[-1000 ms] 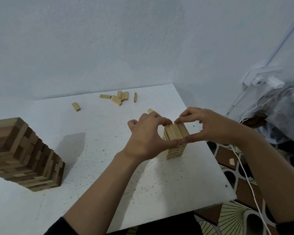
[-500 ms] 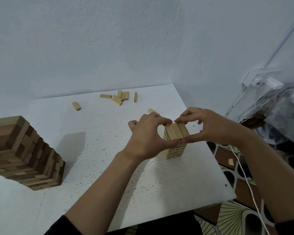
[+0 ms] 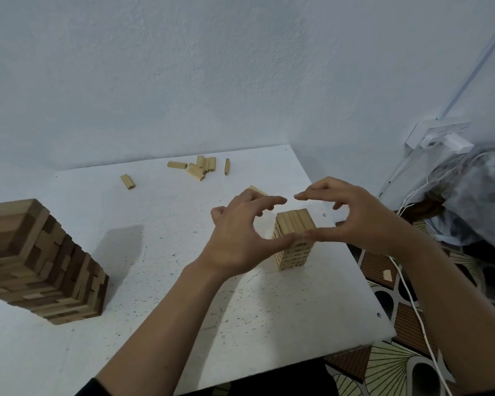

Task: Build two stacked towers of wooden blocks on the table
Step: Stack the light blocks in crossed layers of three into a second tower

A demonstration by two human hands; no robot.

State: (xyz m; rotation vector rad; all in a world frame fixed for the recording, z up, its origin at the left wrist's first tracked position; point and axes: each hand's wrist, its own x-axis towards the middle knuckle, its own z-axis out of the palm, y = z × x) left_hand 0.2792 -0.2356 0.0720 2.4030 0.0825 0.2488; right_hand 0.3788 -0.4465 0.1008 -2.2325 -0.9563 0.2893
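Small pale tower (image 3: 295,224) stands upright at the table's 3 o'clock, near the right edge. Left hand (image 3: 235,238) and right hand (image 3: 352,218) cup it: thumbs touch its near face, and the curved fingers arch apart above the top, pinching nothing. Larger two-tone tower (image 3: 40,267) at 9 o'clock looks finished (its left side runs out of frame). Loose blocks (image 3: 196,170) at 12 o'clock suggest the small tower is incomplete. White speckled table (image 3: 183,281); pale wall (image 3: 212,67) behind; white cable (image 3: 412,295) over patterned floor (image 3: 383,372) at 4 o'clock.
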